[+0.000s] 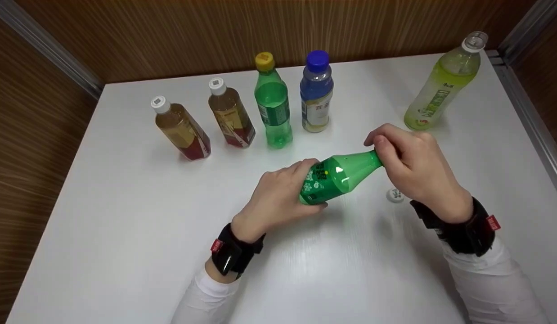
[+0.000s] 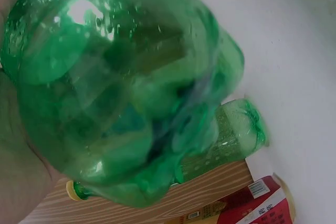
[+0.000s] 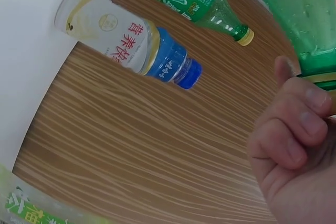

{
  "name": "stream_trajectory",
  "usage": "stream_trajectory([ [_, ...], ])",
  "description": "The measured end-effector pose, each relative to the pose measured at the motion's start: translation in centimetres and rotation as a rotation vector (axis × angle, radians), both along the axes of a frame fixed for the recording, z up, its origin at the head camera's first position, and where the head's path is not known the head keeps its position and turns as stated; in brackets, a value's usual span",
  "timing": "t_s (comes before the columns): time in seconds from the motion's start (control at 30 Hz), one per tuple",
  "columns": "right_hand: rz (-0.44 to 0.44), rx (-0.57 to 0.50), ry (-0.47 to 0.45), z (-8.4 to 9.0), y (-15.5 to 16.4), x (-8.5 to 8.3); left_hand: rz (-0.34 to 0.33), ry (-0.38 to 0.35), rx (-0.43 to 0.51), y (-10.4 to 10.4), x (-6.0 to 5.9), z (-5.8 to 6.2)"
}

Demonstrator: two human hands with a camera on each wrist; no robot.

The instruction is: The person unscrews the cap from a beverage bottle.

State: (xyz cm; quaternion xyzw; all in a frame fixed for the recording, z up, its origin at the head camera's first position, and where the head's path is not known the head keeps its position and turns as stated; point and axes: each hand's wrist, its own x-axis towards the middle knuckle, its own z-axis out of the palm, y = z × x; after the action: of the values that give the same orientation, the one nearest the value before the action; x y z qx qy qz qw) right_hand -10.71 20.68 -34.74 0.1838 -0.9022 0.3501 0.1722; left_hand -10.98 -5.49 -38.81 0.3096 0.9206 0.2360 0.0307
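Observation:
A green plastic bottle (image 1: 334,177) is held tilted over the white table (image 1: 125,216), its neck pointing up to the right. My left hand (image 1: 278,198) grips its lower body; the bottle's base (image 2: 115,87) fills the left wrist view. My right hand (image 1: 406,157) is curled round the neck and cap end, which its fingers (image 3: 294,129) hide. The green shoulder of the bottle (image 3: 304,14) shows in the right wrist view. A small white cap (image 1: 395,195) lies on the table just under my right hand.
Standing in a row at the back are two brown tea bottles (image 1: 184,130) (image 1: 231,114), a green bottle with a yellow cap (image 1: 272,101) and a blue-capped bottle (image 1: 316,92). A pale green bottle (image 1: 442,85) stands at the far right. Wooden walls enclose the table.

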Motion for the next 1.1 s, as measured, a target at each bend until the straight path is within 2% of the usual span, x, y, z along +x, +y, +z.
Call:
stream_trajectory([
  [0.17,0.061,-0.019,0.112,-0.1,0.2,0.0,-0.033,-0.154,0.061,-0.5,-0.3,0.2],
  [0.3,0.069,-0.043,0.154,-0.2,0.4,0.0,-0.026,-0.179,0.091,-0.9,-0.4,0.2],
  [0.47,0.037,-0.048,0.170,-0.2,0.7,-0.3,-0.003,-0.180,0.104,-1.2,-0.4,0.3],
  [0.87,-0.087,-0.001,0.104,-0.1,2.1,-0.5,0.023,-0.138,0.103,-1.2,-0.5,0.8],
  [0.97,-0.112,0.067,0.062,-0.6,2.8,-0.5,0.034,-0.130,0.107,-1.1,-0.4,0.9],
  [1.1,-0.110,0.184,-0.042,-1.5,3.3,-0.6,0.063,-0.130,0.131,-1.2,-0.3,1.0],
])
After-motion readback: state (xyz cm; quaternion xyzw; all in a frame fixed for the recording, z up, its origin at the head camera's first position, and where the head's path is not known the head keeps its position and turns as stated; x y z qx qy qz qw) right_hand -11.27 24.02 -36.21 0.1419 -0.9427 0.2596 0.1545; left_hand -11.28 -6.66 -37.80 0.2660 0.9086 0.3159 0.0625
